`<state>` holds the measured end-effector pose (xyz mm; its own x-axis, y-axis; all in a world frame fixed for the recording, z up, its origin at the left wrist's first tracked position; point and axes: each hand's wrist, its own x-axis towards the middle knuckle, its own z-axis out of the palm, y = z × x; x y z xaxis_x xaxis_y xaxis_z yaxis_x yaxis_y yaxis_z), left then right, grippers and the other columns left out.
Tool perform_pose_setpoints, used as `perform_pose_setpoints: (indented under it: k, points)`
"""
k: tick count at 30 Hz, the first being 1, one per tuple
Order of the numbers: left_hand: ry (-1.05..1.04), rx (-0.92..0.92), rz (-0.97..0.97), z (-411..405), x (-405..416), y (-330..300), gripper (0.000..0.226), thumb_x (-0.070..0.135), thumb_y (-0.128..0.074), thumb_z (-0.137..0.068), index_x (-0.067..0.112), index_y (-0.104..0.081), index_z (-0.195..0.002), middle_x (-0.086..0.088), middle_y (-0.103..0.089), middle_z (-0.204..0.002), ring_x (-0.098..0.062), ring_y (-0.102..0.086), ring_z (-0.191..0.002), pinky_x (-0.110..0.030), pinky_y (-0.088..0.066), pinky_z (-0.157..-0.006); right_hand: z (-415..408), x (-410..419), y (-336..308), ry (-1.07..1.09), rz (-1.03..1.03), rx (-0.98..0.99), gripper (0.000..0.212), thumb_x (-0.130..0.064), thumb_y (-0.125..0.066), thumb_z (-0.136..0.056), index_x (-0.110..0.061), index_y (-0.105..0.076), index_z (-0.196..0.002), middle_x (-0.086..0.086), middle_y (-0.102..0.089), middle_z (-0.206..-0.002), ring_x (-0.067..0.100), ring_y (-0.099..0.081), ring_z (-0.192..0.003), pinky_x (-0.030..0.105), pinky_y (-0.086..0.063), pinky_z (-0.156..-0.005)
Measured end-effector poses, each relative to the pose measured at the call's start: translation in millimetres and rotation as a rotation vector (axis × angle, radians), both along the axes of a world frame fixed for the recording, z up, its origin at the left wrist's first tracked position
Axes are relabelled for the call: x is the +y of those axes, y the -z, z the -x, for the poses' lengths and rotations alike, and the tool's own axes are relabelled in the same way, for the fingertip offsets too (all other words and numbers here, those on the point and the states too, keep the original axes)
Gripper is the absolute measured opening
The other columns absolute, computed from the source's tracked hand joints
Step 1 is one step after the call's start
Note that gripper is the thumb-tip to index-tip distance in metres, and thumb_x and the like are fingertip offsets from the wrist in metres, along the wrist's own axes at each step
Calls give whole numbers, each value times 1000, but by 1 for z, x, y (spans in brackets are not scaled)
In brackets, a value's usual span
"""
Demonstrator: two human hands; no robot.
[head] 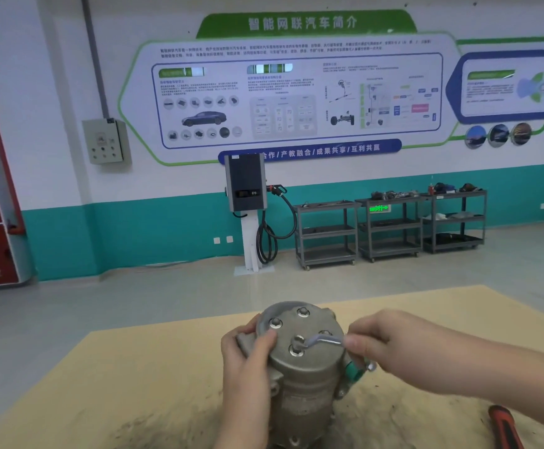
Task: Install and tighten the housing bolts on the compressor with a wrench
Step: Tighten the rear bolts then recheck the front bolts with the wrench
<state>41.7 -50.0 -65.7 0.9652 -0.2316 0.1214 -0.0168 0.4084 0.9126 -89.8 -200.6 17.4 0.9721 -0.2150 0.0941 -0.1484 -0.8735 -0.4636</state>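
Metal compressor (299,361) gripped at top edge by left hand (248,354); right hand (380,341) pinches wrench (320,340) on bolt (297,341)

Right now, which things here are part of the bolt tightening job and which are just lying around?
In use:
compressor, steadied by the left hand
wrench, gripped by the right hand
housing bolts on the end plate

Lying about:
red and black tool handle on the workbench
three grey carts by the wall
charging station
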Motion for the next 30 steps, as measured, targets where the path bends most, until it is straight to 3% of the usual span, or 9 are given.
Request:
perform_pose_setpoints:
  k: [2,4,8,12,15,18,23,26,30]
  points:
    - [-124,-92,-40,15,-2,6,27,12,-70,-88,24,-49,-99,5,-64,-114,-7,-65,-97,-17,-48,-73,-2,3,7,28,40,-12,41,-46,-46,-98,-28,-55,-63,-16,-49,-48,2,-43,-46,16,-35,-48]
    - [-224,-179,-102,26,-4,8,42,9,-76,-81,27,-42,-100,5,-56,-121,-5,-58,-107,-8,-42,-79,-3,0,6,69,72,0,41,-44,-46,-99,-26,-54,-64,-16,-51,-48,-1,-44,-45,15,-34,-48]
    - [-321,-283,-232,25,-1,4,69,5,-83,-72,23,-36,-118,-1,-41,-134,-17,-43,-126,-25,-33,-101,-2,-11,4,126,85,46,41,-48,-45,-98,-26,-57,-65,-8,-45,-53,1,-42,-40,16,-33,-45]
    - [-120,-330,-300,6,9,-3,74,16,-83,-76,35,-32,-127,7,-40,-137,-14,-46,-128,-33,-34,-110,-3,-26,0,121,93,90,40,-52,-44,-97,-30,-60,-67,-10,-47,-49,1,-42,-41,15,-32,-47]
    - [63,-374,-375,5,14,1,68,48,-75,-64,50,-38,-121,27,-56,-124,8,-54,-114,-21,-41,-98,-6,-34,-8,73,126,154,39,-56,-43,-96,-35,-60,-69,-12,-48,-54,-1,-43,-43,14,-33,-48]
    - [67,-405,-387,7,18,5,71,65,-66,-51,57,-41,-116,40,-57,-112,20,-53,-104,-11,-38,-87,-11,-38,-18,17,162,211,37,-58,-41,-96,-38,-62,-73,-12,-49,-57,-1,-42,-43,14,-33,-49]
    - [107,-419,-378,4,23,2,75,50,-74,-59,43,-45,-127,26,-58,-125,12,-54,-114,-16,-40,-97,-22,-41,-42,-84,41,388,34,-51,-47,-97,-29,-66,-80,-13,-42,-53,7,-35,-45,19,-34,-46]
    - [41,-444,-411,7,22,3,91,60,-68,-51,35,-43,-135,14,-54,-133,-2,-51,-123,-30,-38,-110,-22,-38,-40,-88,-25,410,36,-50,-47,-98,-25,-66,-81,-11,-41,-53,10,-33,-47,21,-32,-47]
    - [22,-422,-413,6,19,3,67,46,-68,-61,41,-47,-124,17,-57,-128,2,-54,-118,-22,-39,-99,-14,-28,-22,-51,144,290,39,-53,-40,-98,-30,-59,-74,-13,-44,-52,4,-37,-43,14,-33,-47]
